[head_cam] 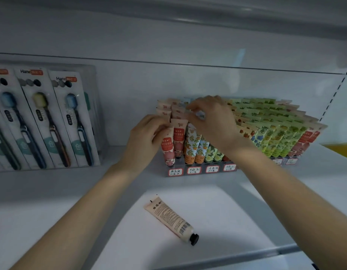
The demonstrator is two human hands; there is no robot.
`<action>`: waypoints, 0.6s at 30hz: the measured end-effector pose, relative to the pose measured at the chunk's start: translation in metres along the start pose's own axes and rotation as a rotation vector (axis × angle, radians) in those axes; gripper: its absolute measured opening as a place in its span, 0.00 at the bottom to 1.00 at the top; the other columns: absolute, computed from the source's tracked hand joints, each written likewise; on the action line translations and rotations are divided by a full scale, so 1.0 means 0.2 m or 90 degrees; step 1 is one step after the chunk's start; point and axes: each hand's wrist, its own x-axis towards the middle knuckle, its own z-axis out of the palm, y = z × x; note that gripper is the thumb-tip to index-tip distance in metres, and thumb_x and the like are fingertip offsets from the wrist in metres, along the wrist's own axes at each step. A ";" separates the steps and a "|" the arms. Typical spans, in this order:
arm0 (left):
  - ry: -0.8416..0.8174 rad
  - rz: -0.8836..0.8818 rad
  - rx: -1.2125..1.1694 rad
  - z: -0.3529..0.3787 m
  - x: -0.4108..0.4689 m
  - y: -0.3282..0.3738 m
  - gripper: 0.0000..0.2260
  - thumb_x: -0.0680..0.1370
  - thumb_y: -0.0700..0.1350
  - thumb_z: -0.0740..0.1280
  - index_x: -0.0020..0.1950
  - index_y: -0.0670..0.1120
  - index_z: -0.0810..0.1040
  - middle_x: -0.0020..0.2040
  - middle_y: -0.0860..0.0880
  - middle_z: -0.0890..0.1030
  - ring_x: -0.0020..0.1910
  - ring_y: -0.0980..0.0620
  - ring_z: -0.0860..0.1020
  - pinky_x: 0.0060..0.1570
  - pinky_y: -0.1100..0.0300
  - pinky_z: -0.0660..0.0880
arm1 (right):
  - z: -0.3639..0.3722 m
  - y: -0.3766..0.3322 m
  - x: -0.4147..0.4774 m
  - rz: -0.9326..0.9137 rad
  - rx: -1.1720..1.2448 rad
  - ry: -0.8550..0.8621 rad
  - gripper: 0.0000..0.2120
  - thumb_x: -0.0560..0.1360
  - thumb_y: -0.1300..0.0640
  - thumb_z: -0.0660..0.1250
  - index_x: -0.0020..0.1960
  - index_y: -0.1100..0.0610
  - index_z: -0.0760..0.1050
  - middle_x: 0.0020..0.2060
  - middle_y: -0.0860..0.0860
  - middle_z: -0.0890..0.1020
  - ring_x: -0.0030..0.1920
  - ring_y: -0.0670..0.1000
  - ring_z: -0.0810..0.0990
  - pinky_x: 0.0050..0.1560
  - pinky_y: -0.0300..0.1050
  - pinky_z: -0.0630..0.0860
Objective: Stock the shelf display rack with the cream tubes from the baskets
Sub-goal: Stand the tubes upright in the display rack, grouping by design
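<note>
A clear display rack (pixel 201 171) on the white shelf holds rows of upright cream tubes in pink, orange, green and blue prints. My left hand (pixel 147 137) grips the front pink tube (pixel 168 147) in the leftmost row. My right hand (pixel 211 117) reaches over the rack from the right, its fingers curled on the tops of the tubes behind, near the second row. One loose pink cream tube (pixel 170 219) lies flat on the shelf in front of the rack, black cap toward me. No basket is in view.
Packs of toothbrushes (pixel 42 117) stand at the left of the shelf. Handwritten price labels (pixel 194 170) line the rack's front. A yellow object (pixel 342 151) shows at the far right edge. The shelf's front rail (pixel 246 256) runs below the loose tube.
</note>
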 end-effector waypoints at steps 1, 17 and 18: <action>0.003 0.002 -0.005 0.00 0.00 0.00 0.13 0.75 0.47 0.63 0.49 0.38 0.81 0.49 0.43 0.79 0.47 0.53 0.77 0.49 0.56 0.76 | -0.04 -0.02 -0.02 0.019 0.062 0.000 0.07 0.75 0.58 0.66 0.44 0.60 0.80 0.38 0.54 0.83 0.41 0.54 0.79 0.43 0.45 0.74; 0.009 0.023 0.076 0.00 0.01 0.00 0.13 0.75 0.48 0.63 0.47 0.41 0.83 0.48 0.45 0.83 0.50 0.51 0.76 0.53 0.62 0.69 | 0.01 -0.41 -0.37 -0.043 0.006 -0.640 0.22 0.71 0.51 0.69 0.29 0.57 0.60 0.27 0.50 0.65 0.27 0.48 0.62 0.27 0.41 0.57; 0.003 0.019 0.072 0.00 0.01 0.00 0.14 0.75 0.49 0.63 0.47 0.41 0.83 0.48 0.45 0.83 0.50 0.50 0.77 0.53 0.61 0.69 | -0.01 -0.38 -0.34 -0.017 0.018 -0.641 0.20 0.71 0.52 0.68 0.28 0.57 0.61 0.26 0.50 0.66 0.27 0.47 0.64 0.26 0.40 0.60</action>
